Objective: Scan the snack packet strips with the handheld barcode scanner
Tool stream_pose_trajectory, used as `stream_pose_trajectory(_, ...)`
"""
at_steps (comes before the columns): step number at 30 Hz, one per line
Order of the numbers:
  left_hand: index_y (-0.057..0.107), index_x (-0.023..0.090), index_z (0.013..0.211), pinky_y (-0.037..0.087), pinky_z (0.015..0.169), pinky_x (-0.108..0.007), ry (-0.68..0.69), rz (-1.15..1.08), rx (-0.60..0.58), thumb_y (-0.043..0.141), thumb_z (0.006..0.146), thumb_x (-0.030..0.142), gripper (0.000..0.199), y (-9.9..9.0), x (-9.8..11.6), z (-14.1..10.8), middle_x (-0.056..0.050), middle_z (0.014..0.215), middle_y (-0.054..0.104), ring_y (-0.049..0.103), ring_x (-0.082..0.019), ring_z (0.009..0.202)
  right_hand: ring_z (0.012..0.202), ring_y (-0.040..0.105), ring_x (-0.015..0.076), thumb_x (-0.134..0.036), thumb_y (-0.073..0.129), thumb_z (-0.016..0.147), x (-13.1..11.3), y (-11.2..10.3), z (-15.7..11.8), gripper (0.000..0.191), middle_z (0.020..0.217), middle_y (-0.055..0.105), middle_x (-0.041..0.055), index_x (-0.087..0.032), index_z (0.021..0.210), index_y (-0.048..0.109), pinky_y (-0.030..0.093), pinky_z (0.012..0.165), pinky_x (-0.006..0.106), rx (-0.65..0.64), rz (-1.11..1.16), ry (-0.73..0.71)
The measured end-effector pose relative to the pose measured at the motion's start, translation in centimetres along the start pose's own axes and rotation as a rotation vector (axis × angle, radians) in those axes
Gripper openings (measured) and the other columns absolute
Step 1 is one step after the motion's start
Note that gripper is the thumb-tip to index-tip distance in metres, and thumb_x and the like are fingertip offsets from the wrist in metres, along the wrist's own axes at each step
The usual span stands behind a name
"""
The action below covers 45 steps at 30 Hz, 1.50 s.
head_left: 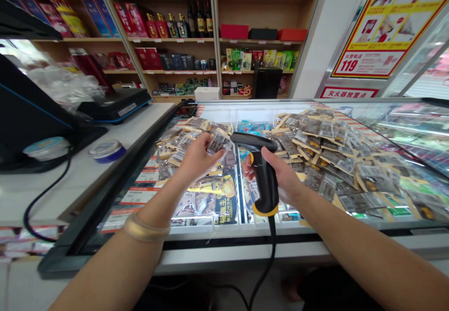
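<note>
My right hand (280, 173) is wrapped round the grip of a black and yellow barcode scanner (265, 180), whose head points left. Its cable hangs down over the freezer's front edge. My left hand (199, 157), wearing a gold bangle (145, 229) at the wrist, pinches a small clear snack packet (219, 140) with a printed label, just left of the scanner head. Beneath that hand lies a smaller pile of similar packets (180, 147). A larger heap of packets (326, 147) spreads out on the right. Both piles rest on the glass top of a chest freezer.
A counter on the left carries a weighing scale (115, 105), a round tub with a blue base (107, 151) and a dark screen stand (28, 110). Shelves (168, 39) of boxes and bottles line the back. A white box (207, 93) stands behind the freezer frame (119, 250).
</note>
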State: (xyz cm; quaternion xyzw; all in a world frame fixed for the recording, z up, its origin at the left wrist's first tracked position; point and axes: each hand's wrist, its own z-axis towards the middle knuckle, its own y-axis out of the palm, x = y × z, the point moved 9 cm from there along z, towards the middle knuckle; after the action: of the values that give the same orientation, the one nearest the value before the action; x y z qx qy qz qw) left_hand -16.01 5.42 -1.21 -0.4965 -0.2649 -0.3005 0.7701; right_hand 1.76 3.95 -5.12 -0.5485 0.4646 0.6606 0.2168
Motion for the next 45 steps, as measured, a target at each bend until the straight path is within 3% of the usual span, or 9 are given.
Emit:
stream_pose_trajectory(4, 0.045, 0.022, 0.075, 0.034, 0.059, -0.027, -0.023, 0.059, -0.047, 0.065, 0.071, 0.038, 0.026, 0.5, 0.3, -0.2, 0.004, 0.065, 0.048, 0.045, -0.014, 0.063, 0.067, 0.061, 0.0172, -0.07, 0.071, 0.066, -0.2, 0.4, -0.3, 0.052, 0.068, 0.065, 0.0043, -0.018, 0.068, 0.063, 0.044, 0.062, 0.029, -0.035, -0.011, -0.021)
stream_pose_trajectory(16, 0.044, 0.022, 0.074, 0.032, 0.059, -0.026, 0.033, 0.071, -0.029, 0.064, 0.072, 0.037, 0.025, 0.3, 0.7, -0.2, 0.005, 0.064, 0.047, 0.044, -0.013, 0.062, 0.064, 0.059, 0.0153, -0.07, 0.072, 0.066, -0.1, 0.5, -0.2, 0.053, 0.067, 0.063, 0.0022, -0.017, 0.072, 0.065, 0.045, 0.063, 0.029, -0.047, 0.011, -0.015)
stream_pose_trajectory(23, 0.048, 0.021, 0.074, 0.037, 0.061, -0.027, 0.022, 0.063, -0.013, 0.068, 0.07, 0.037, 0.026, 0.2, 0.2, 0.0, 0.004, 0.065, 0.053, 0.048, -0.014, 0.064, 0.063, 0.058, 0.0141, -0.07, 0.075, 0.062, -0.1, 0.1, 0.0, 0.054, 0.067, 0.064, 0.0023, -0.017, 0.069, 0.067, 0.045, 0.062, 0.026, -0.017, 0.062, -0.014)
stream_pose_trajectory(30, 0.057, 0.019, 0.092, 0.048, 0.07, -0.032, -0.093, -0.193, 0.089, 0.071, 0.069, 0.043, 0.036, 0.3, 0.4, 0.5, -0.003, 0.086, 0.069, 0.061, -0.019, 0.076, 0.064, 0.058, 0.0148, -0.071, 0.073, 0.062, -1.9, -0.3, 0.0, 0.055, 0.067, 0.065, 0.0032, -0.017, 0.071, 0.07, 0.045, 0.06, 0.026, 0.015, 0.101, -0.119)
stream_pose_trajectory(34, 0.059, 0.019, 0.1, 0.053, 0.076, -0.035, -0.092, -0.389, 0.043, 0.074, 0.066, 0.043, 0.044, 2.5, 3.0, 2.2, -0.006, 0.095, 0.071, 0.067, -0.022, 0.084, 0.067, 0.06, 0.0148, -0.068, 0.073, 0.066, -4.6, -1.8, -1.5, 0.051, 0.071, 0.065, 0.0027, -0.018, 0.074, 0.069, 0.047, 0.062, 0.025, 0.05, 0.153, -0.196)
stream_pose_trajectory(37, 0.059, 0.018, 0.103, 0.055, 0.072, -0.036, -0.096, -0.456, -0.008, 0.075, 0.066, 0.04, 0.046, 5.1, 5.9, 3.8, -0.006, 0.092, 0.072, 0.068, -0.023, 0.08, 0.068, 0.061, 0.0149, -0.066, 0.07, 0.07, -7.2, -4.5, -3.6, 0.048, 0.071, 0.064, 0.0024, -0.018, 0.076, 0.068, 0.049, 0.063, 0.026, 0.095, 0.132, -0.264)
stream_pose_trajectory(41, 0.059, 0.017, 0.106, 0.055, 0.08, -0.036, 0.053, -0.463, -0.089, 0.072, 0.071, 0.033, 0.041, 9.1, 12.2, 5.5, -0.008, 0.097, 0.073, 0.069, -0.022, 0.087, 0.07, 0.063, 0.0167, -0.067, 0.067, 0.073, -10.2, -10.0, -7.1, 0.048, 0.073, 0.064, 0.0028, -0.019, 0.077, 0.066, 0.051, 0.065, 0.027, 0.221, 0.08, -0.332)
stream_pose_trajectory(45, 0.055, 0.015, 0.118, 0.052, 0.088, -0.036, 0.256, -0.352, -0.162, 0.07, 0.074, 0.025, 0.048, 13.2, 19.0, 5.3, -0.01, 0.109, 0.07, 0.068, -0.022, 0.095, 0.073, 0.064, 0.0195, -0.068, 0.065, 0.074, -11.9, -15.9, -11.1, 0.047, 0.074, 0.063, 0.0036, -0.021, 0.077, 0.064, 0.053, 0.066, 0.031, 0.399, 0.049, -0.381)
